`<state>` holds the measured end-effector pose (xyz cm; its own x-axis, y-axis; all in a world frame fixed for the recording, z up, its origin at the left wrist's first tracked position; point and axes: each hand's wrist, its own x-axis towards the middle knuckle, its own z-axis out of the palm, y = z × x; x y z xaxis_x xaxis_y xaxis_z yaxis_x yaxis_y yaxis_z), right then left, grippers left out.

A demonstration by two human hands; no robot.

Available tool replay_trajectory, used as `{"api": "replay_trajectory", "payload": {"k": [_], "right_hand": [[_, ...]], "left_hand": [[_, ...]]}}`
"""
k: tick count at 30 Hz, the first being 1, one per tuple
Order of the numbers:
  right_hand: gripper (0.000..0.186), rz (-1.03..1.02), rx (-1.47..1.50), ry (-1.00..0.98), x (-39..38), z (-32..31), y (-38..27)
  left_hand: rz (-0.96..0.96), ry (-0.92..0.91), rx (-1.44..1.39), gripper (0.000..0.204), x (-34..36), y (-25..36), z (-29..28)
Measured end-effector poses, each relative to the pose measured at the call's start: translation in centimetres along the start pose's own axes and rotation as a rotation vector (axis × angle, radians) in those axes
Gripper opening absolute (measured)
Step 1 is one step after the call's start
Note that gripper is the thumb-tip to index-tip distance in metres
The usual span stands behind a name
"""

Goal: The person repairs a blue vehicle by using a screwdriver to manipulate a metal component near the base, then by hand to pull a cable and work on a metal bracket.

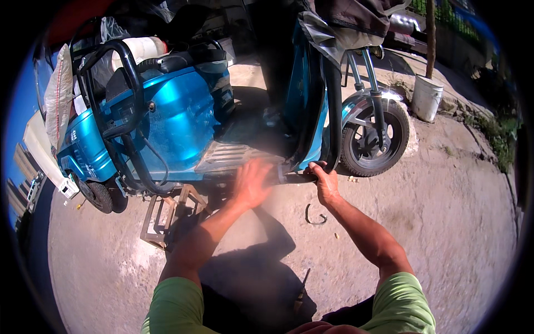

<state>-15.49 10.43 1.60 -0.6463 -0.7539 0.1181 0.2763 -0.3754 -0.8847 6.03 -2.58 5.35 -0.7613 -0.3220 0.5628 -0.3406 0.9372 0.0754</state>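
Observation:
A blue electric tricycle [167, 119] stands before me, its ridged footboard [222, 156] between the seat box and the front shield. My left hand [251, 182] is over the near edge of the footboard; motion blurs it, but its fingers look spread, with nothing seen in them. At the lower front corner, my right hand [326, 185] is closed on the black tube guard [334, 122] where it bends under the shield. Its thumb and fingertips show at the tube, close to the blue panel. The front wheel [378, 136] is just right of that hand.
Below the footboard's left part stands a wooden stool [158, 222]. A curved black strip [315, 216] and a screwdriver-like tool [302, 292] lie on the concrete ground [445, 222]. At the right, a white bucket [427, 100] holds a post. A woven sack [58, 97] hangs at the left.

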Motion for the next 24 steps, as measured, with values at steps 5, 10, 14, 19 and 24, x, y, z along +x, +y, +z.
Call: {"api": "replay_trajectory", "payload": {"k": [5, 10, 14, 19, 24], "right_hand": [[0.021, -0.098, 0.106, 0.018, 1.7, -0.3, -4.2], [0.018, -0.115, 0.116, 0.173, 1.6, 0.9, -4.3], [0.02, -0.104, 0.102, 0.152, 1.6, 0.9, -4.0], [0.018, -0.067, 0.059, 0.054, 1.9, 0.1, -4.1], [0.018, -0.046, 0.072, -0.03, 2.1, -0.3, -4.3]], "left_hand": [[0.012, 0.008, -0.013, 0.071, 0.0, 0.2, -0.2], [-0.015, -0.01, -0.019, 0.07, 0.2, 0.7, -0.3], [-0.021, 0.011, -0.017, 0.07, 0.1, 0.8, -0.4], [-0.007, 0.037, 0.045, 0.07, 0.1, 0.3, 0.4], [-0.01, 0.037, 0.015, 0.069, 0.1, 0.2, 0.5]]}}
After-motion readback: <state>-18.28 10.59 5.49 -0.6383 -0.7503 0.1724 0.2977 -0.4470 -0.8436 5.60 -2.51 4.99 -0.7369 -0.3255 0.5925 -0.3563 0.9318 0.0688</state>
